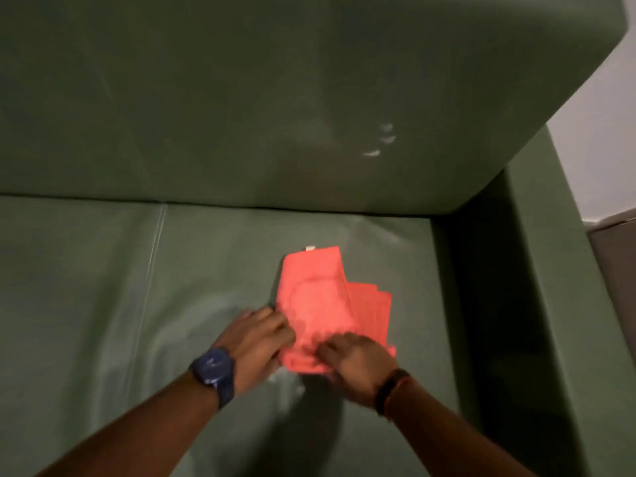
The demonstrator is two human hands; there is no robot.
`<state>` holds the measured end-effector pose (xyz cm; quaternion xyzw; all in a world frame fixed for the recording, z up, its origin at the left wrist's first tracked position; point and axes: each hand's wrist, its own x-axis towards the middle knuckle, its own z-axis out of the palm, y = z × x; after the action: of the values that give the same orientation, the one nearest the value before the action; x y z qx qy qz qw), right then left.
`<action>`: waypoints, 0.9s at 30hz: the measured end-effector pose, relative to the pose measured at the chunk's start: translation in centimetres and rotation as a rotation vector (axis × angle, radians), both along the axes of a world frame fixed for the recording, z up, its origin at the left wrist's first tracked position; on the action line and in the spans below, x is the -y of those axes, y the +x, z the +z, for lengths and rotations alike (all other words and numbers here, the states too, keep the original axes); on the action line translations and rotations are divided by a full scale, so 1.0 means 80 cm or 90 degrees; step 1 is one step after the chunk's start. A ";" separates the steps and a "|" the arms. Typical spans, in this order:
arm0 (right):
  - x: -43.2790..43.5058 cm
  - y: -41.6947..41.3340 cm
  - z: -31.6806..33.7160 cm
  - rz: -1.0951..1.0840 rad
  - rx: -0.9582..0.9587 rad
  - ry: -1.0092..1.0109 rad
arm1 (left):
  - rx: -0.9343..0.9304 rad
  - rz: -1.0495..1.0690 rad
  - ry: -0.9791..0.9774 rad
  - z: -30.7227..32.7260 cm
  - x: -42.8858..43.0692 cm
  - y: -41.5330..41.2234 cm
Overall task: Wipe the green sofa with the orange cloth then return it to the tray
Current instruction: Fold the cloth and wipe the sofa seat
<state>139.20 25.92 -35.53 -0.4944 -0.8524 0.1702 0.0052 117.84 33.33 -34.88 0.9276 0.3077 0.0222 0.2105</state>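
While the orange cloth (320,304) lies folded on the green sofa (213,263) seat, the left hand (256,342) and right hand (358,359) pinch its near edge. Wiping seems underway; next comes a firm push. No tray is visible.

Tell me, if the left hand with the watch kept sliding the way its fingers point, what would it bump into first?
The left hand points up and to the right, and its fingertips already touch the orange cloth. So it would probably push into the cloth first. Beyond that comes the green sofa's backrest.
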 end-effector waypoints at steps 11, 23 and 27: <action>0.011 -0.100 -0.104 -0.420 0.027 -0.053 | -0.321 0.290 -0.184 -0.101 0.050 -0.091; 0.054 -0.119 -0.123 -0.356 0.047 -0.043 | -0.299 0.286 -0.151 -0.117 0.054 -0.101; 0.082 -0.097 -0.127 -0.209 0.050 -0.020 | -0.286 0.289 -0.157 -0.121 0.055 -0.101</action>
<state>131.45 19.35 -45.71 -0.6334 -0.7569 0.1608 -0.0081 109.76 28.92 -44.57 0.7848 0.5455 -0.1734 0.2376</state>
